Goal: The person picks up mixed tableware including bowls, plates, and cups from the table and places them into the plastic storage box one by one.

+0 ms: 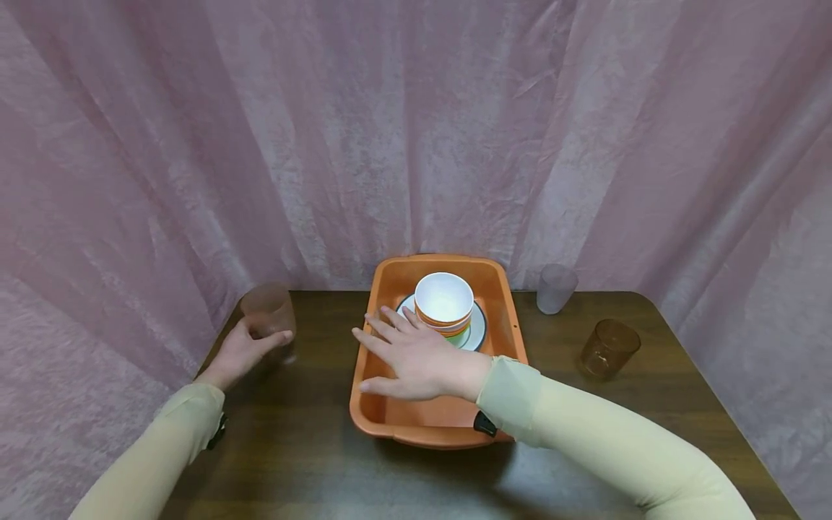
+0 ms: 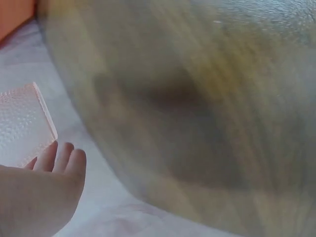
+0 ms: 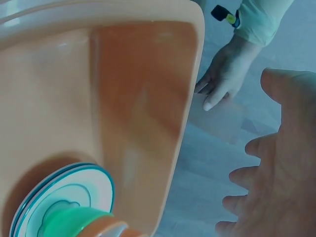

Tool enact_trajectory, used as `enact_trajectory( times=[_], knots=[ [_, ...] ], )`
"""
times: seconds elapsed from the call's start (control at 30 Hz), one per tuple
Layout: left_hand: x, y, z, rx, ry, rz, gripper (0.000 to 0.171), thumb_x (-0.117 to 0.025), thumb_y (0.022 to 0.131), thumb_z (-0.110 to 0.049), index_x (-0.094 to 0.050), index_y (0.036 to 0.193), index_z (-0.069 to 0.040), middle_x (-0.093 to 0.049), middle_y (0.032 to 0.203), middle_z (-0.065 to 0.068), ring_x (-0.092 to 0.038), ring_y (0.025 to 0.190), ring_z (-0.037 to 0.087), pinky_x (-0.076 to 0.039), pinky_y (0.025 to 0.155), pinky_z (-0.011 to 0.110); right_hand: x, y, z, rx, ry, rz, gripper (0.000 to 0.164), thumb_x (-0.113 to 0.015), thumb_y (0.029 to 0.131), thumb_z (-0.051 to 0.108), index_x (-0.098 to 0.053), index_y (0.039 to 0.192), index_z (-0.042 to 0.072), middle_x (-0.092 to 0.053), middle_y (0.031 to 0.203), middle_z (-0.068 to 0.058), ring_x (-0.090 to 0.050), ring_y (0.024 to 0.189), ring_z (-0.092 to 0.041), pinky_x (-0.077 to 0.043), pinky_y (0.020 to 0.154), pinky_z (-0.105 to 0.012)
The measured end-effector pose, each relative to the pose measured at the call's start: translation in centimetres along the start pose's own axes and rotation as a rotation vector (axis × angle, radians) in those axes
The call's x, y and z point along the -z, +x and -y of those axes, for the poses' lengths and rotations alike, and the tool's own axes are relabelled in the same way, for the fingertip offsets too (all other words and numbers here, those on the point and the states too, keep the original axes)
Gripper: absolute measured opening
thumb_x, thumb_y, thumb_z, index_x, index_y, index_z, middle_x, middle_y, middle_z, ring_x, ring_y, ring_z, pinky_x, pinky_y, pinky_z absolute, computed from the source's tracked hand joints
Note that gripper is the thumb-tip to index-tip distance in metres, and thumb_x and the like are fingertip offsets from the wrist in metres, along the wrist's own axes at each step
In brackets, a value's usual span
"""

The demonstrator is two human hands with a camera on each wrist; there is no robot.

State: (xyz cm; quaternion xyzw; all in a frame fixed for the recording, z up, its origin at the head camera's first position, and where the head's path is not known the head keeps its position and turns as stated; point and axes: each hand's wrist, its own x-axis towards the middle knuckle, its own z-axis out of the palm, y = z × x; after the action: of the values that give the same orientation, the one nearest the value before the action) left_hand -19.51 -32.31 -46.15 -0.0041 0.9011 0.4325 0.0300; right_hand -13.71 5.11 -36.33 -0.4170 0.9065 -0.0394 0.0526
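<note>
At the left end of the table my left hand [image 1: 242,354] grips a clear pink tumbler [image 1: 271,307], thumb on the near side. The left wrist view shows the tumbler's dimpled wall [image 2: 22,123] by the fingers. My right hand [image 1: 416,357] hovers over the orange basin [image 1: 432,436], fingers spread and holding nothing. Inside the basin stands a stack of bowls [image 1: 445,297], white inside with orange and green below, on white plates [image 1: 479,328] with dark rims. The right hand partly hides the plates in the head view.
On the right of the wooden table [image 1: 312,433] stand a clear, pale tumbler [image 1: 556,289] near the back edge and a brown tumbler [image 1: 608,350] in front of it. Pink curtain [image 1: 416,130] hangs behind the table.
</note>
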Motion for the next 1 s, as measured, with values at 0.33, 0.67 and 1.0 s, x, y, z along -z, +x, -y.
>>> enact_trajectory(
  times=[0.33,0.67,1.0],
  knots=[
    [0.2,-1.6,-5.2,-0.051,-0.050,0.094,0.077,-0.075,0.091,-0.053,-0.043,0.143,-0.005,-0.057,0.132,0.016,-0.058,0.117,0.030,-0.048,0.094,0.042,0.8,-3.0,-1.9,-0.005,-0.008,-0.046,0.082,-0.035,0.102,0.070,-0.018,0.166,0.022,-0.009,0.171,-0.005,0.004,0.156,-0.027,-0.001,0.125,-0.048],
    [-1.5,-3.0,-10.4,-0.149,-0.079,0.165,0.064,-0.079,0.089,-0.047,-0.050,0.132,-0.009,-0.061,0.125,0.011,-0.062,0.115,0.028,-0.051,0.094,0.043,1.6,-6.3,-3.9,-0.069,-0.001,-0.089,0.083,-0.036,0.101,0.071,-0.017,0.166,0.023,-0.009,0.171,-0.006,0.001,0.156,-0.029,-0.003,0.124,-0.049],
    [-4.0,-3.6,-15.2,-0.193,-0.119,0.244,0.077,-0.085,0.085,-0.040,-0.047,0.145,-0.011,-0.061,0.129,0.011,-0.063,0.117,0.027,-0.053,0.095,0.043,2.0,-10.0,-5.8,-0.105,0.002,-0.166,0.083,-0.042,0.100,0.070,-0.026,0.164,0.019,-0.019,0.169,-0.011,-0.006,0.156,-0.030,-0.005,0.124,-0.050]
  ],
)
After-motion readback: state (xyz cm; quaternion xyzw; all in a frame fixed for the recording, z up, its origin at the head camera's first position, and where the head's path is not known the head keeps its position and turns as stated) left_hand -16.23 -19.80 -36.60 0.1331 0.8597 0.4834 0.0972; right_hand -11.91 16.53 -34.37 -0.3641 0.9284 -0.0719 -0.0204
